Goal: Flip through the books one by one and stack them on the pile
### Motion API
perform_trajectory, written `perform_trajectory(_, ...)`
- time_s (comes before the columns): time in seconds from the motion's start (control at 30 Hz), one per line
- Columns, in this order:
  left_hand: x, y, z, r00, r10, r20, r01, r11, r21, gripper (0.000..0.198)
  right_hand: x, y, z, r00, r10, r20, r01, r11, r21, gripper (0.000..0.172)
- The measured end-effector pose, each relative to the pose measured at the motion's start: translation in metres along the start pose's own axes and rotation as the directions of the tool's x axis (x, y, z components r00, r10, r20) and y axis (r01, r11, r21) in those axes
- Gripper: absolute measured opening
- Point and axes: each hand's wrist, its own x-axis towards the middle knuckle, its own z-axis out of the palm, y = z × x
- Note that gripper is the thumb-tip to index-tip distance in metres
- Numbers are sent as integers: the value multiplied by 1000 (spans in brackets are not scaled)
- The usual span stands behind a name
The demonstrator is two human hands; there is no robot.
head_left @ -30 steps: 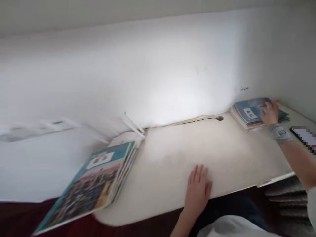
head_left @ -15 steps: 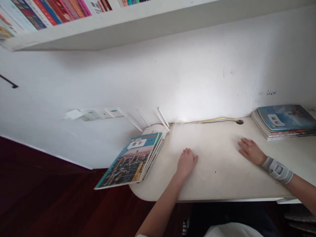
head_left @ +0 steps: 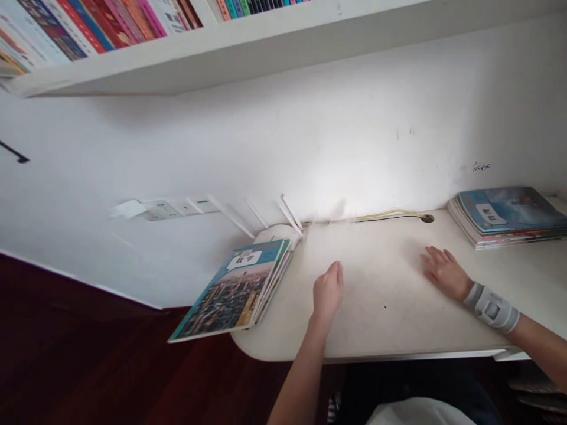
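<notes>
City-cover books [head_left: 234, 289] sat already stacked left of the curled left hand [head_left: 328, 292], its hold unclear to me; sky-cover books [head_left: 518, 209] beyond the spread, empty right hand [head_left: 447, 274].

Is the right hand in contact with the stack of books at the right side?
Apart: the head view shows white desk between the right hand and the book stack.

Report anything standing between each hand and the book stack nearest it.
Nothing visible does. Between the left hand and left stack I see only desk; likewise between the right hand and right stack.
</notes>
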Motion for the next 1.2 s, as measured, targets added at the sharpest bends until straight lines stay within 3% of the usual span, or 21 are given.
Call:
perform_trajectory(0.03,-2,11,-3,1000,19,-22,-23,985,-170,36,-1,-15,-6,999,-26,-26,28,998,56,44)
perform_trajectory(0.1,-12,40,-10,996,51,-68,-80,824,-561,34,-3,-50,-19,992,-63,-109,88,968,236,66)
perform_trajectory(0.17,-30,75,-19,992,55,-110,-119,659,-743,31,-4,-85,-35,974,-9,-226,103,907,409,87)
perform_trajectory(0.23,-50,106,-29,988,132,-83,-139,506,-851,32,-4,-110,-51,928,150,-340,66,835,547,85)
perform_trajectory(0.3,-68,124,-39,977,203,-63,-134,356,-925,35,-5,-119,-67,844,320,-431,32,772,634,74)
perform_trajectory(0.4,-78,120,-47,993,110,-44,-71,251,-965,40,-11,-105,-86,711,408,-573,0,815,580,61)
perform_trajectory(0.47,-75,99,-43,996,-55,-70,-49,324,-945,43,-19,-87,-95,712,323,-623,-37,904,425,59)
perform_trajectory(0.6,-65,46,-19,955,-255,-150,48,634,-772,53,-42,-58,-97,865,159,-476,-103,985,142,59)
perform_trajectory(0.7,-69,15,3,960,-275,-51,227,873,-432,47,-60,-50,-80,961,90,-262,-90,996,14,54)
perform_trajectory(0.77,-75,3,14,971,-236,41,240,959,-152,43,-72,-48,-62,991,68,-117,-73,997,-35,49)
perform_trajectory(0.83,-79,-3,23,981,-170,94,169,986,16,43,-83,-45,-45,998,60,-17,-61,997,-43,42)
perform_trajectory(0.93,-81,-7,31,994,-79,72,74,995,74,44,-94,-39,-30,999,19,38,-20,1000,5,41)
perform_trajectory(1.07,-80,-7,34,994,-13,-113,21,997,68,44,-99,-32,-27,999,-44,22,42,997,67,58)
perform_trajectory(1.2,-80,-10,23,959,126,-254,-104,990,98,41,-99,-29,-29,999,5,-34,-2,997,79,53)
